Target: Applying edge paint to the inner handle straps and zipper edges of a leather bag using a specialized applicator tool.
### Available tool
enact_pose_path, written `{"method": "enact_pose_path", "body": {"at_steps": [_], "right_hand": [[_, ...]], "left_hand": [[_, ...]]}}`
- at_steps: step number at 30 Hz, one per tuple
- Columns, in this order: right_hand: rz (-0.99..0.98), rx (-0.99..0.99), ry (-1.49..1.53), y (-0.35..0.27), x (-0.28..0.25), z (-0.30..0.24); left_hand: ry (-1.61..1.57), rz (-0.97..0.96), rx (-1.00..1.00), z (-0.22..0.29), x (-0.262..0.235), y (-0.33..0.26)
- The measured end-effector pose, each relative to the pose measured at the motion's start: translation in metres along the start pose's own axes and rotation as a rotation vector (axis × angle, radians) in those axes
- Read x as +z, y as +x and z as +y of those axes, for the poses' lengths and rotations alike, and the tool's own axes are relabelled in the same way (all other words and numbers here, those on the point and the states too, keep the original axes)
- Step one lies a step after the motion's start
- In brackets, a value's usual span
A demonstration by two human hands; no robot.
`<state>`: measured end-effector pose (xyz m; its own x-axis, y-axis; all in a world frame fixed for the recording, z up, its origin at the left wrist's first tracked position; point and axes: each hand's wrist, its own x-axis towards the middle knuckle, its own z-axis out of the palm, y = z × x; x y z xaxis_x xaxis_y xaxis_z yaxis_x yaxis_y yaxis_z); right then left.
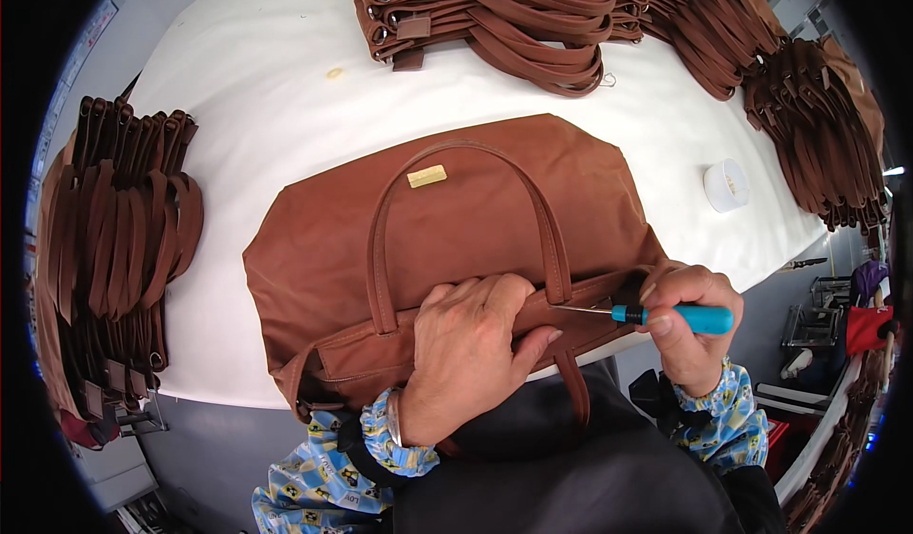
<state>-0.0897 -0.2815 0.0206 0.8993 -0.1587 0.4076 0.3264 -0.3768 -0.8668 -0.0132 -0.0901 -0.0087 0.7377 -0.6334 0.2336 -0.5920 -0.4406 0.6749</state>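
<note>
A brown handbag [475,211] lies flat across the near side of the table, with a small gold plate [426,175] on its upper face. One arched handle [382,239] rests on that face; the other handle [573,391] hangs toward me. My left hand [471,349] presses on the bag's top edge, fingers bent over it and thumb stretched out toward the right. In my right hand [689,325] is a thin-tipped tool with a turquoise grip [699,320], like an awl or small screwdriver. Its metal tip meets the bag beside a handle's base.
Stacks of similar brown bags lie at the back [533,20], the back right [818,135] and the left edge [124,220]. A small white tub [726,186] stands on the white-covered table [266,87] at the right. A wire rack [811,325] and a red item [867,330] are beyond the table.
</note>
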Motion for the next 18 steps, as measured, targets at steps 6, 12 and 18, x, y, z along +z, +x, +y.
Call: {"method": "enact_pose_path", "body": {"at_steps": [6, 12, 18], "right_hand": [[-0.012, -0.048, -0.031, 0.004, -0.005, 0.003], [0.227, -0.032, 0.186, 0.004, -0.048, -0.003], [0.603, 0.126, -0.291, 0.004, -0.142, 0.001]], "left_hand": [[0.012, -0.011, 0.020, 0.001, 0.004, 0.005], [0.089, 0.000, 0.053, 0.001, 0.003, 0.003], [0.141, -0.006, 0.028, 0.013, -0.005, 0.000]]}}
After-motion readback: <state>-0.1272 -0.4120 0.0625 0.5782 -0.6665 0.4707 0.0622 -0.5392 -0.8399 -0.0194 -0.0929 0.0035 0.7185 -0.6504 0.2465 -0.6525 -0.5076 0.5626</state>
